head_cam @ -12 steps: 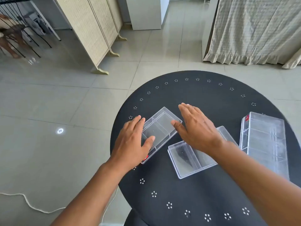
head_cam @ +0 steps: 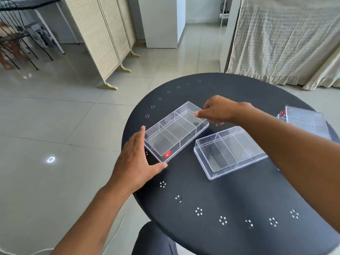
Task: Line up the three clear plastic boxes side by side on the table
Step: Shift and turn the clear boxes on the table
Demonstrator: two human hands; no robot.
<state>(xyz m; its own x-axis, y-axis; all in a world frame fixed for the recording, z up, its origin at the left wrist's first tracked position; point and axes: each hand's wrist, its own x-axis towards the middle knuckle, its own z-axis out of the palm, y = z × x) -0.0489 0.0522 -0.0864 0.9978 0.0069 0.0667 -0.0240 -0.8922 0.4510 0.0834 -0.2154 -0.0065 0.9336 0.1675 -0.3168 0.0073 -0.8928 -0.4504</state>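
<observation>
Three clear plastic boxes lie on a round black table (head_cam: 220,199). The left box (head_cam: 176,130), with a red sticker at its near corner, sits at an angle near the table's left edge. My left hand (head_cam: 136,159) presses against its near-left end, fingers along the side and thumb at the corner. My right hand (head_cam: 219,110) pinches its far-right corner. The middle box (head_cam: 229,152) lies just to the right, partly under my right forearm. The third box (head_cam: 305,121) lies at the far right edge, partly hidden by that arm.
The table's left rim is right beside the left box. A dark stool (head_cam: 154,240) stands under the near edge. A folding screen (head_cam: 103,37), a white cabinet (head_cam: 161,21) and a draped cloth (head_cam: 283,39) stand on the tiled floor beyond.
Both hands have left their flat position over the boxes and now grip the left box at opposite ends. The view has shifted, with the table sitting further right.
</observation>
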